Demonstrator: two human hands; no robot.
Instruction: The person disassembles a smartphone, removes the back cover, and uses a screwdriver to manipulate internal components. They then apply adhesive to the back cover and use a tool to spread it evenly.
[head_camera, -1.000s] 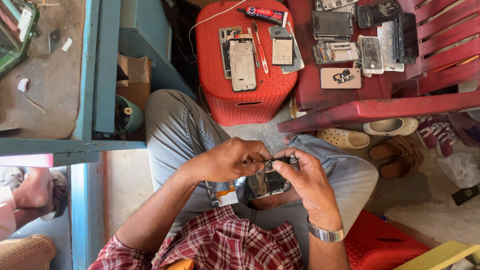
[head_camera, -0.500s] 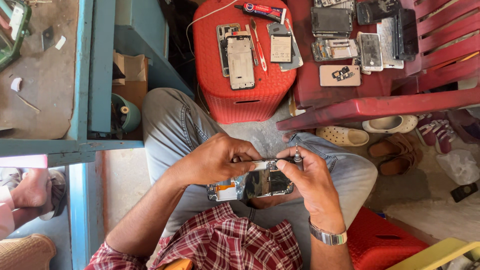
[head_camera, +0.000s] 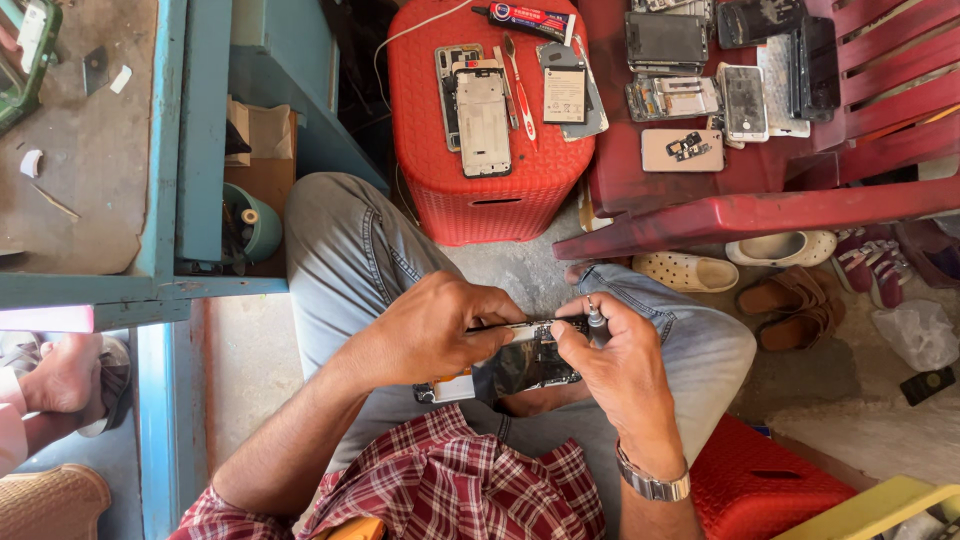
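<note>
Lying crosswise between left hand (head_camera: 440, 330) and right hand (head_camera: 620, 360), opened phone (head_camera: 525, 365).

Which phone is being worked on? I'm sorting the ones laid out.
The opened phone over the lap, held by both hands; the rest lie untouched on the red stool and chair.

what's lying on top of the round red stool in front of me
On the red stool lie an opened phone frame, a toothbrush and a flat battery-like slab. Whatever lies beneath those parts is covered.

Red-white plaid shirt (head_camera: 450, 480), sleeves pushed up; light grey-blue jeans (head_camera: 350, 250); silver metal wristwatch (head_camera: 652, 486) at 5 o'clock; bare forearms.
</note>
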